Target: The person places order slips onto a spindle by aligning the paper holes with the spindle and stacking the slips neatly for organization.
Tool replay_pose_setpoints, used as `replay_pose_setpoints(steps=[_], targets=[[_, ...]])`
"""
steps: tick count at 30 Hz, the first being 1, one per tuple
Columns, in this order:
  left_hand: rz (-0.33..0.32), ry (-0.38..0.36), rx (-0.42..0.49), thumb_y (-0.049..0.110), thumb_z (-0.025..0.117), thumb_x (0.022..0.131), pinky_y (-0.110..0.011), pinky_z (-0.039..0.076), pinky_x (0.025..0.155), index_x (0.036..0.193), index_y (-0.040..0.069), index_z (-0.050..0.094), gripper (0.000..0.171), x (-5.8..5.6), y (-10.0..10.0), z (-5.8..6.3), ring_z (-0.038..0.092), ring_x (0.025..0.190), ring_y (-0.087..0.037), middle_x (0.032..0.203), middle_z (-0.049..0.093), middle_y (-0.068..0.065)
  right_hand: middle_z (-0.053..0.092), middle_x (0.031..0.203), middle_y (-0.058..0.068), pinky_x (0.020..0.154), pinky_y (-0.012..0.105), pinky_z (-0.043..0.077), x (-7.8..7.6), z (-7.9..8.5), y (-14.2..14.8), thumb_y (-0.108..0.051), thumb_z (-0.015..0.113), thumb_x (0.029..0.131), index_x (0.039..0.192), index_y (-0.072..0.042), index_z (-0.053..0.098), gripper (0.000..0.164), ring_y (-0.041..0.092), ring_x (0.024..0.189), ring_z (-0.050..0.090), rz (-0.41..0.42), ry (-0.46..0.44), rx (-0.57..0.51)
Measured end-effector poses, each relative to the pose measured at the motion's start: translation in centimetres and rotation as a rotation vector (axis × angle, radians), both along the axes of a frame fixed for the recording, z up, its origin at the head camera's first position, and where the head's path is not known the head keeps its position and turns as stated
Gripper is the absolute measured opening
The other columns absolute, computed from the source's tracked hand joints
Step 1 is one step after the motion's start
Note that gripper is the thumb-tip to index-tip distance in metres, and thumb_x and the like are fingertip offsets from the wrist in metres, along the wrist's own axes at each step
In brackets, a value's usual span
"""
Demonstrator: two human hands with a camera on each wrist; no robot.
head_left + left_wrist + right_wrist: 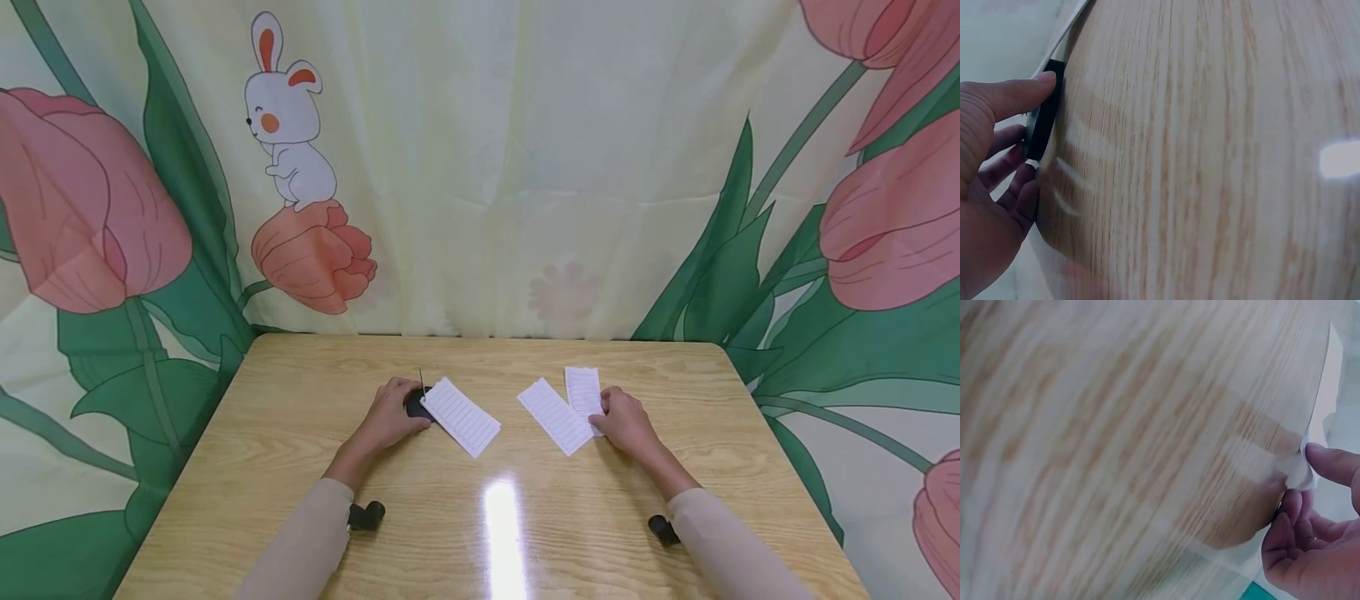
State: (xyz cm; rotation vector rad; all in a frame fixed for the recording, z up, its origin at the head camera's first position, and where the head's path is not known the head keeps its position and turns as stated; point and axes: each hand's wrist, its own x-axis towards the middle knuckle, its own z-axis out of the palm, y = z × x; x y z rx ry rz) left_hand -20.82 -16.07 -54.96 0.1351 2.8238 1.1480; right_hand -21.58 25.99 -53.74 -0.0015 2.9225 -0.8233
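Observation:
My left hand (392,415) grips the round black base (415,403) of a receipt spike, thumb on its near edge and fingers on its far side. From the base a thin spike (422,381) rises. A lined white paper slip (462,418), apparently several stacked, has its upper-left corner at the spike; whether it is pierced, I cannot tell. To the right, my right hand (627,423) pinches the edge of another lined slip (582,387). In the right wrist view the thumb presses that paper (1300,475). A further slip (555,415) overlaps it at an angle.
The wooden table (510,358) ends at a curtain (450,167) printed with tulips and a rabbit. A bright light reflection (502,533) falls on the tabletop between the forearms. Black wrist-camera mounts (367,516) jut from both sleeves.

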Motion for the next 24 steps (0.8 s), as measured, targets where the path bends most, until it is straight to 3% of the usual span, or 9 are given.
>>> replay_pose_setpoints(steps=[10,17,24], targets=[[0.0,-0.005,-0.001,0.018,0.088,0.083,-0.057,0.04,0.111,0.143,0.005,0.058,0.068,-0.1,0.0,0.1,0.043,0.133,-0.039,0.144,0.051,-0.018,0.059,0.109,0.026,0.084,0.044,0.049,-0.2,-0.1,0.6,-0.013,0.08,0.089,0.128,0.017,0.052,0.056,0.032,0.098,0.054,-0.004,-0.015,-0.037],[-0.003,-0.002,0.001,0.018,0.088,0.083,-0.057,0.04,0.111,0.143,0.005,0.058,0.068,-0.1,-0.1,0.1,0.044,0.133,-0.038,0.143,0.051,-0.018,0.065,0.108,0.023,0.083,0.042,0.05,0.1,0.0,0.8,-0.014,0.076,0.093,0.125,0.009,0.053,0.047,0.029,0.094,0.059,-0.015,-0.039,-0.045],[-0.012,0.018,0.021,0.017,0.089,0.081,-0.055,0.041,0.11,0.14,0.003,0.06,0.068,0.0,-0.1,0.0,0.045,0.131,-0.039,0.14,0.053,-0.018,0.066,0.112,0.026,0.084,0.045,0.052,0.4,0.2,1.5,-0.011,0.066,0.099,0.133,0.007,0.049,0.042,0.032,0.097,0.063,0.022,0.005,-0.06]])
